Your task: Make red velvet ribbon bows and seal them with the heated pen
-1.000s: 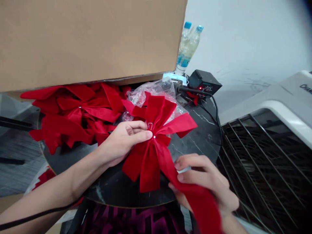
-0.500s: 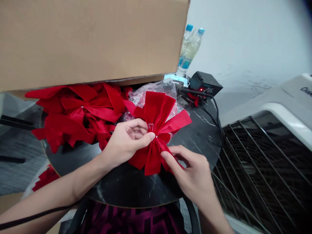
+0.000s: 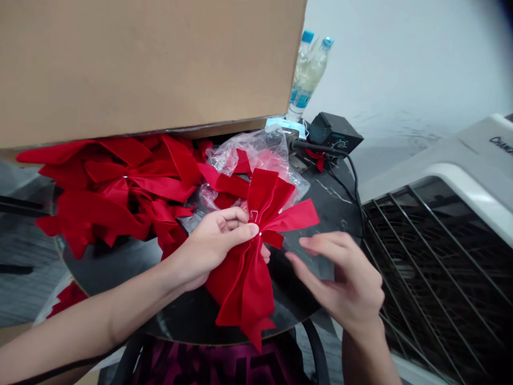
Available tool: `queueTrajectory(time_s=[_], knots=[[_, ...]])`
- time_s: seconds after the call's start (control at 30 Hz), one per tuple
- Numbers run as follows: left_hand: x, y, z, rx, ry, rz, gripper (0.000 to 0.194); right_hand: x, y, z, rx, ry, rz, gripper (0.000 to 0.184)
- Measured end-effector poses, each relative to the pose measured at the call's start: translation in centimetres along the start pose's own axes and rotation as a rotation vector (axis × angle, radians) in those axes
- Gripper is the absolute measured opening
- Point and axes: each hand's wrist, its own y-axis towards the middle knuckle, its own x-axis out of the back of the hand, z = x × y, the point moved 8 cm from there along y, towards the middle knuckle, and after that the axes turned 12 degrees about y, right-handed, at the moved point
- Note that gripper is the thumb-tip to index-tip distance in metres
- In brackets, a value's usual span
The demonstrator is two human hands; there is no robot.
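The fingers [image 3: 236, 231] of the left hand [image 3: 210, 248] clamp the wired centre of a red velvet bow [image 3: 244, 283] above a round black marble bench [image 3: 331, 214]. The right hand [image 3: 344, 278] hovers just beside it, fingers apart. Heaped bows [image 3: 112, 182] lie partly under a cardboard box [image 3: 140, 64]. A white appliance [image 3: 476, 160] reads "CHANG", cut off; the water bottles' [image 3: 308, 72] labels are unreadable.

one head-worn camera looks forward and down, close over the hands [image 3: 212, 248].
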Motion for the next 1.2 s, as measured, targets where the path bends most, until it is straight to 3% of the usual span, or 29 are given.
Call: queueTrajectory(time_s=[0.03,0.1,0.23,0.43,0.6,0.73,0.97,1.2], knots=[[-0.1,0.0,0.3,0.029,-0.006,0.020,0.020,0.0,0.3,0.7,0.131,-0.069,0.022,0.045],[-0.2,0.0,0.6,0.068,-0.022,0.043,0.019,-0.9,1.0,1.4,0.258,-0.126,0.143,0.042],[0.0,0.0,1.0,0.109,-0.042,0.043,0.017,-2.5,2.6,1.9,0.325,-0.095,0.395,0.026],[-0.1,0.3,1.2,0.134,-0.040,0.070,0.021,-3.1,3.0,3.4,0.534,-0.174,0.541,0.030],[0.1,0.1,1.1,0.078,0.011,0.056,0.037,-3.9,3.2,3.7,0.569,-0.223,0.668,0.032],[-0.1,-0.1,0.6,-0.004,0.103,0.107,0.042,-4.6,4.0,3.6,0.498,-0.215,0.756,0.034],[0.4,-0.3,0.2,0.030,0.205,0.116,0.042,-5.7,4.1,3.2,0.439,-0.279,0.891,0.037],[0.9,0.2,0.9,0.024,0.329,0.103,0.054,-7.1,3.7,1.9,0.365,-0.298,1.015,0.023]])
